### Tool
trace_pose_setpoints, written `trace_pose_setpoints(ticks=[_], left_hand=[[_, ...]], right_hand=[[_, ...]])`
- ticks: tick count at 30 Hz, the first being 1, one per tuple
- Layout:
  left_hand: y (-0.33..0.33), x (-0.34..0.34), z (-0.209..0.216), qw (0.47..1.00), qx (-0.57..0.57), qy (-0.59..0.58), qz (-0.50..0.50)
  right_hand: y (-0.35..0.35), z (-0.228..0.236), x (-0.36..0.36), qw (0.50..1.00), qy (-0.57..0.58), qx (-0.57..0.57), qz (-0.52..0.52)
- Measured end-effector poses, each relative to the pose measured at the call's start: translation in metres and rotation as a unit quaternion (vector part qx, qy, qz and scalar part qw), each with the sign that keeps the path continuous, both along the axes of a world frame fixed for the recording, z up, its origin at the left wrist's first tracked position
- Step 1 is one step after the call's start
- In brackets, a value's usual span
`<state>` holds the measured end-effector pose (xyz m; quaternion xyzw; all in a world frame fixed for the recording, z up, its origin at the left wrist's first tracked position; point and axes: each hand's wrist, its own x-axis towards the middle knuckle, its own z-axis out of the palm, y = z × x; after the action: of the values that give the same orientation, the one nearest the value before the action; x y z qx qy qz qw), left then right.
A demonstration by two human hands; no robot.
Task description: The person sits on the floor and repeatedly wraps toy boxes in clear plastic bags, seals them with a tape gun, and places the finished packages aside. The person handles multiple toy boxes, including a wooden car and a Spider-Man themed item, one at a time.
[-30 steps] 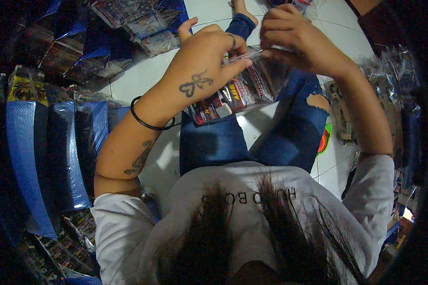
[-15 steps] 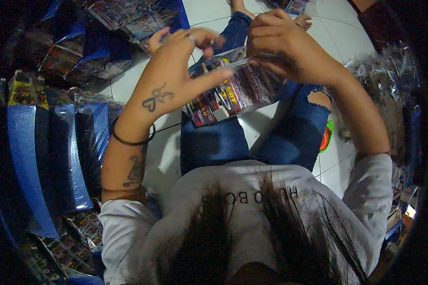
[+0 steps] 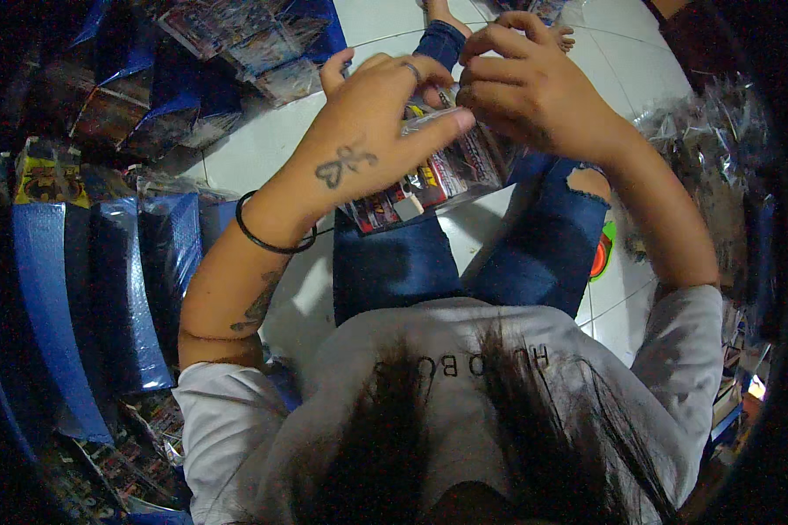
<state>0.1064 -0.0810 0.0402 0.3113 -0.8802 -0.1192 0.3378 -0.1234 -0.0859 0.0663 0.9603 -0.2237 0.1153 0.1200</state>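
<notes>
A flat package in a clear plastic sleeve (image 3: pixel 451 171), printed in red, yellow and black, lies tilted above my thighs. My right hand (image 3: pixel 534 96) has its fingers curled in a pinch at the sleeve's far right edge; the fingertips are partly hidden. My left hand (image 3: pixel 368 122) reaches across the package from the left. Its thumb lies along the sleeve's top edge and its bent forefinger is close to the thumb tip, near the right fingers. A small white piece (image 3: pixel 409 206) shows on the near side of the package.
Blue-sided boxes (image 3: pixel 48 306) of plastic-wrapped packs line the left. More wrapped packs (image 3: pixel 236 44) are stacked at the far left. Plastic-covered goods (image 3: pixel 709 166) stand on the right. A green and red round object (image 3: pixel 601 254) rests on the tiled floor (image 3: pixel 617 61) by my right leg.
My left hand has moved right along the package toward my right hand, and its thumb and forefinger have come closer together. The right hand stays at the same edge, its fingers shifting slightly.
</notes>
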Motion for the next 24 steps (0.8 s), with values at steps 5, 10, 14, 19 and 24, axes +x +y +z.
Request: trace_pose_setpoints(ticks=[5, 10, 14, 19, 24], left_hand=[[0.007, 0.006, 0.001, 0.998, 0.011, -0.064, 0.01], [0.004, 0.001, -0.005, 1.0, -0.028, 0.003, -0.004], [0.01, 0.016, 0.009, 0.997, -0.027, -0.072, 0.011], [0.021, 0.041, 0.024, 0.992, 0.044, -0.113, 0.019], [0.011, 0.013, -0.006, 0.999, 0.008, -0.025, -0.022]], right_hand=[[0.004, 0.042, -0.008, 0.994, -0.006, 0.106, -0.03], [0.009, 0.039, -0.008, 0.995, -0.094, 0.016, -0.038], [0.001, -0.001, 0.0, 0.995, -0.039, 0.091, -0.02], [-0.004, -0.017, 0.002, 0.992, -0.09, 0.087, 0.024], [0.0, -0.005, 0.003, 0.986, -0.102, 0.13, 0.017]])
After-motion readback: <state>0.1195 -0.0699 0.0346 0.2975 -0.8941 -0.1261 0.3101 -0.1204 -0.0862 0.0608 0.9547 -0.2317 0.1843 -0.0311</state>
